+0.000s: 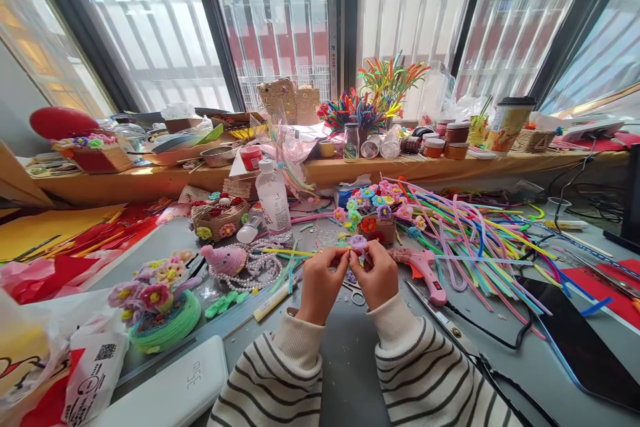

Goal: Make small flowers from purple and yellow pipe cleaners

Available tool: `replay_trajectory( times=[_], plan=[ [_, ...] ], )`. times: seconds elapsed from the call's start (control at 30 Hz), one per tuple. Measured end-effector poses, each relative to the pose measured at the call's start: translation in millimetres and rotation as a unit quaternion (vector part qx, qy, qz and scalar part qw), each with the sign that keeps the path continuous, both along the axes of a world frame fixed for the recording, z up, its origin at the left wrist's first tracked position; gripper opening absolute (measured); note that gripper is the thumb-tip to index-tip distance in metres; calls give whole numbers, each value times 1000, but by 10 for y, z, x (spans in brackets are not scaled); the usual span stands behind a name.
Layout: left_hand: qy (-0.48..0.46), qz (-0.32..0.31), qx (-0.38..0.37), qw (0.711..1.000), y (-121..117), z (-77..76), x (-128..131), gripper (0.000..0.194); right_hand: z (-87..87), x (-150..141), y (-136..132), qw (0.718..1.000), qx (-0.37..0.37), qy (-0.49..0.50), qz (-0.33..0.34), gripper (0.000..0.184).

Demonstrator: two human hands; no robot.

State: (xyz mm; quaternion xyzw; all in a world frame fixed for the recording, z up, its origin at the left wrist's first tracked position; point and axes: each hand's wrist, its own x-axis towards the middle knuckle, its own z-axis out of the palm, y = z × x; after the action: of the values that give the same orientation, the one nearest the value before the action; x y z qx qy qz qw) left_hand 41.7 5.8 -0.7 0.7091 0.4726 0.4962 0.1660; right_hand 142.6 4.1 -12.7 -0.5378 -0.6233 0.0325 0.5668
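Observation:
My left hand (323, 283) pinches a yellow pipe cleaner (287, 252), whose long end sticks out to the left. Close beside it, my right hand (376, 275) grips a small purple pipe-cleaner flower (358, 242) between thumb and fingers. The fingertips of both hands almost meet at the flower's lower left, and they hide where the yellow piece ends. Just beyond the hands stands a basket of colourful pipe-cleaner flowers (384, 211). To the right of my right hand lies a pink hot glue gun (424, 272), and small scissors (357, 296) rest below the hands.
Loose pipe cleaners (475, 247) spread over the right side, near large scissors (445, 323) and a black phone (575, 340). Left of my hands are a clear bottle (273, 203), a pearl string (265, 273), a green flower pot (167, 327) and a white power bank (173, 380).

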Motion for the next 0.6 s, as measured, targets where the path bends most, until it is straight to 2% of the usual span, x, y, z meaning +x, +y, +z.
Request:
replay_trajectory(
  times=[0.17, 0.33, 0.47, 0.6],
  plan=[
    [-72, -28, -53, 996, 28, -23, 1, 17, 12, -3, -10, 999, -16, 23, 19, 14],
    [-167, -74, -97, 978, 45, -20, -6, 19, 33, -4, -27, 996, -54, 70, 31, 21],
    [-161, -81, -88, 980, 41, 31, -14, 18, 28, 14, -11, 993, -65, 95, 32, 24],
    [-165, -130, -99, 973, 48, 60, -23, 20, 3, 26, 21, 985, -82, 139, 55, 25]
  ],
)
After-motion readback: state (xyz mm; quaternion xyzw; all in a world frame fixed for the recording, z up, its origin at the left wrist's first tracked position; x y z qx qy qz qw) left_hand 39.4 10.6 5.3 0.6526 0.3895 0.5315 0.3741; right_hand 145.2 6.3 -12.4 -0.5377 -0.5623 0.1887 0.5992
